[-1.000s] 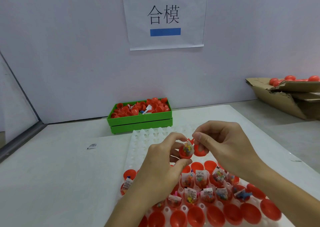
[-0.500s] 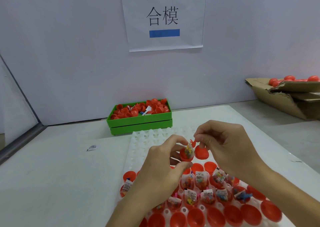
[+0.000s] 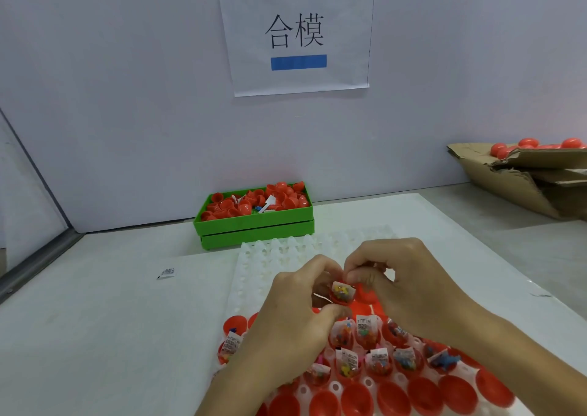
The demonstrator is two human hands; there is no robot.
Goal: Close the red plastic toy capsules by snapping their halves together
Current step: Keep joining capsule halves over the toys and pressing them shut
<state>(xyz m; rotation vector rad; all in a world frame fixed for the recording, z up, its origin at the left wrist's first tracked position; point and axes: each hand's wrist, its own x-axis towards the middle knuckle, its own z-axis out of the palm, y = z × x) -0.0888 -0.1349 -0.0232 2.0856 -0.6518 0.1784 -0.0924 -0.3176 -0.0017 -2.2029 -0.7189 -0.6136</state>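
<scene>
So in the head view, the only one we've got, we're mid-close on one capsule. The left hand [image 3: 295,317] pinches a red capsule half [image 3: 341,298] with a little toy packet [image 3: 343,291] sticking out of it, held just above the white tray [image 3: 254,272]. The right hand [image 3: 409,285] curls its fingers [image 3: 359,276] down onto the packet from above, and what looks like the matching lid half [image 3: 368,295] peeks out under that hand, touching the filled half. Our guess: the packet gets tucked in before the snap, so this one isn't shut yet.

Plenty left to do. On the near part of the tray we count a bunch of filled open halves [image 3: 368,333] and a near row of empty red halves [image 3: 359,396]. No closed capsule sits in the tray that we can see. The cardboard box [image 3: 514,180] far right has round red capsules [image 3: 527,144] in it, probably finished ones. The green bin [image 3: 254,225] far on the tabletop [image 3: 111,320] is piled with loose halves.

Hard to make out: whether the two halves are hinged together, since fingers cover the joint. The left hand hides several tray pockets, the tray's near edge is cut off, and the small packet [image 3: 166,272] lying left on the tabletop is too tiny to read.
</scene>
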